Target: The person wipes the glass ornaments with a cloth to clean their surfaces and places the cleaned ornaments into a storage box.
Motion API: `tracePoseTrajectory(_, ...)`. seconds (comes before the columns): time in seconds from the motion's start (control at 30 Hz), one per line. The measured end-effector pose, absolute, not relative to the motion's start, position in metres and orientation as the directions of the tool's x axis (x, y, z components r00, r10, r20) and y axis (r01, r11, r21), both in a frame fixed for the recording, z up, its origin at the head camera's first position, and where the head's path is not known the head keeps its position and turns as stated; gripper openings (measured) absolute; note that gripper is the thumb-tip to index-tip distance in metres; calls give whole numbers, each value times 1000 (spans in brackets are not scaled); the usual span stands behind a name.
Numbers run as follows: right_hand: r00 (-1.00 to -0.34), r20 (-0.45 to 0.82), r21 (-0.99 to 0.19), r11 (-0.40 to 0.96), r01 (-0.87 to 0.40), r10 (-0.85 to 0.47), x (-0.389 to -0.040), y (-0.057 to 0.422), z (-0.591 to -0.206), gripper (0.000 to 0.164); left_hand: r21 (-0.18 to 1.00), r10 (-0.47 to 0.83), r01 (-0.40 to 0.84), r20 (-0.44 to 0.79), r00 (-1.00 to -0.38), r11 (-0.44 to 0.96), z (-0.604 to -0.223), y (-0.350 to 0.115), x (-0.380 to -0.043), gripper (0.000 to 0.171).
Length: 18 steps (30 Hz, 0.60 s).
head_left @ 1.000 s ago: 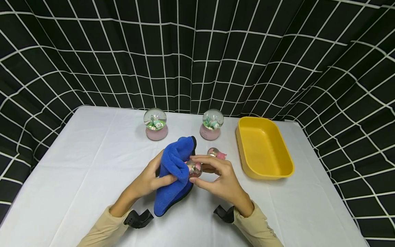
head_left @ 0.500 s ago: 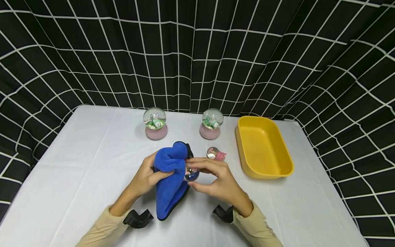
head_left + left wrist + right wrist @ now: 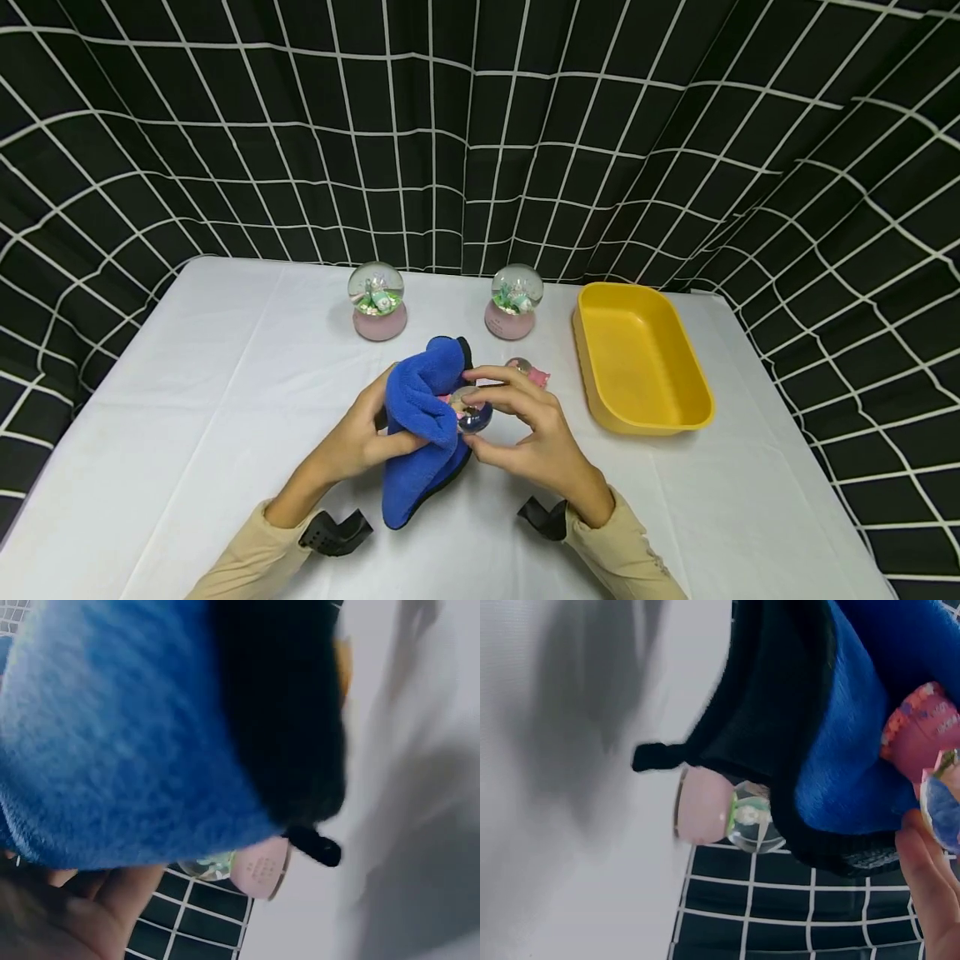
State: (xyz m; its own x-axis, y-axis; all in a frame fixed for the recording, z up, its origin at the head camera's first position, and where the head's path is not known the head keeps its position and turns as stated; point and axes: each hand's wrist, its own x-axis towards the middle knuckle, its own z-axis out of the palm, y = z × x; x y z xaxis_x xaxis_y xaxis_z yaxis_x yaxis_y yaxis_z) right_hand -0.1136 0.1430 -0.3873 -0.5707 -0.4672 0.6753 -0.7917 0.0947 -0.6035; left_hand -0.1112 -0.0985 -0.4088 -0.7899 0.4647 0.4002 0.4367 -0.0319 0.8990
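My left hand (image 3: pixel 358 442) grips a blue cloth (image 3: pixel 416 417) with black edging, its thumb on the near side. Folded into that cloth is the pink base of a small snow globe, and the glass ball (image 3: pixel 474 414) pokes out to the right. Around the ball curl the fingers and thumb of my right hand (image 3: pixel 536 425). In the right wrist view the pink base (image 3: pixel 924 735) sits against the blue cloth, with fingertips (image 3: pixel 922 847) at the glass. Cloth fills most of the left wrist view and hides much of the left hand (image 3: pixel 82 915).
Behind the hands stand two larger snow globes on pink bases, one left (image 3: pixel 380 312) and one right (image 3: pixel 510 312). Another small snow globe (image 3: pixel 536 377) lies on its side beyond the right hand, partly covered. A yellow basin (image 3: pixel 588 367) is at the right on the white-covered table (image 3: pixel 187 400).
The small globe has turned in my hands. My right fingers opened a little and shifted up over the ball, while the cloth swung left and back right with the left hand.
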Motion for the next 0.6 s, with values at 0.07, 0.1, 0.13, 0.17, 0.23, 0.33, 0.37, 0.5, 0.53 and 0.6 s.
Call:
tracePoseTrajectory(0.07,-601,654,-624,122,-772,-460,-113,142,-388,52,885,429,465,430,-795,-26,-409,-97,-111,61)
tracePoseTrajectory(0.1,-620,641,-637,136,-759,-454,-112,142,-388,54,878,411,477,444,-796,-24,-410,-97,-110,60)
tracePoseTrajectory(0.13,-637,628,-651,148,-745,-446,-112,142,-388,57,870,395,492,462,-794,-28,-410,-97,-111,61)
tracePoseTrajectory(0.17,-652,616,-661,159,-733,-441,-111,141,-388,59,860,382,508,481,-789,-34,-411,-97,-111,61)
tracePoseTrajectory(0.23,-676,593,-685,169,-709,-437,-111,141,-388,62,843,365,536,514,-776,-46,-411,-96,-111,63)
tracePoseTrajectory(0.33,-695,573,-706,170,-688,-434,-110,141,-388,59,814,358,579,556,-751,-51,-411,-95,-112,63)
tracePoseTrajectory(0.37,-698,569,-710,168,-684,-436,-110,142,-388,58,804,357,592,568,-742,-50,-411,-95,-112,62)
tracePoseTrajectory(0.5,-697,565,-724,139,-675,-442,-111,142,-388,55,772,346,634,603,-719,-29,-412,-94,-115,54)
tracePoseTrajectory(0.53,-695,566,-725,132,-676,-444,-111,142,-388,55,767,343,641,608,-716,-20,-412,-94,-115,52)
tracePoseTrajectory(0.6,-687,571,-726,114,-678,-449,-111,142,-388,53,770,340,638,601,-723,-4,-413,-95,-115,48)
